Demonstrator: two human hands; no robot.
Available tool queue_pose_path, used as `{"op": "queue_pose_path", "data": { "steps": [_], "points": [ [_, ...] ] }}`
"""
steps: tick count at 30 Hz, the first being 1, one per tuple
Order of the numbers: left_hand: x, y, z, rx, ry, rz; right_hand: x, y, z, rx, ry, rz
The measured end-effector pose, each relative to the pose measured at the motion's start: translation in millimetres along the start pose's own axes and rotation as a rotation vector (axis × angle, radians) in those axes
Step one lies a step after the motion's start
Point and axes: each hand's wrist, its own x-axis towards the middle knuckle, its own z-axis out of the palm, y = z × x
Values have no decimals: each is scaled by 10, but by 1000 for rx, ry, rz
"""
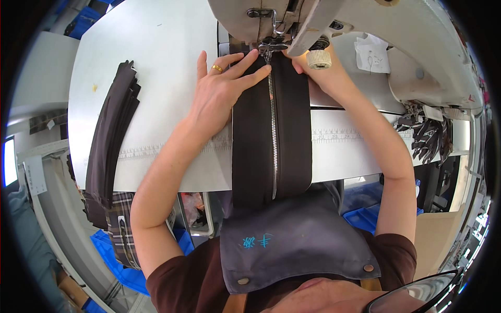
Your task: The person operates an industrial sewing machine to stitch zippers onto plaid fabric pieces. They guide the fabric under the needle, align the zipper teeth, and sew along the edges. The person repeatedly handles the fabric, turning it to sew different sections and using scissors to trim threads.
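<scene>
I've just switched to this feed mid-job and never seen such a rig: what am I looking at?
No robot here: these are a person's bare hands, seen by a fisheye camera on their head, so straight edges bend. The pale thing at the top is a sewing machine. Dark fabric with a silver zipper lies under it. The left hand rests spread on the fabric; the right hand, partly hidden by the machine, is at the fabric's right side, its grip unclear. A stack of dark strips lies on the white table.

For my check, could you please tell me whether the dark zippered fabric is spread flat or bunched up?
Spread flat: the dark zippered fabric lies smooth across the white table; folds underneath, cannot tell.
</scene>
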Motion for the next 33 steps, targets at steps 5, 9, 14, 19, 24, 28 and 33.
{"op": "queue_pose_path", "data": {
  "steps": [5,9,14,19,24,28,33],
  "points": [
    [12,-1,7,10,5,15,111,145,-6,409,-146,73],
    [12,-12,7,25,-8,12,94,152,-58,476,-206,88],
    [0,-14,5,33,-17,6,-13,152,-50,-124,-46,-205],
    [10,-4,30,54,43,33,67,453,79,-338,16,-306],
    [-7,-32,-78,-206,145,-43,52,338,67,-405,-14,-216],
    [-45,-24,-79,-195,141,-34,77,387,70,-372,25,-341],
    [-37,6,-54,-118,157,51,90,413,58,-423,2,-341]
  ]
}}
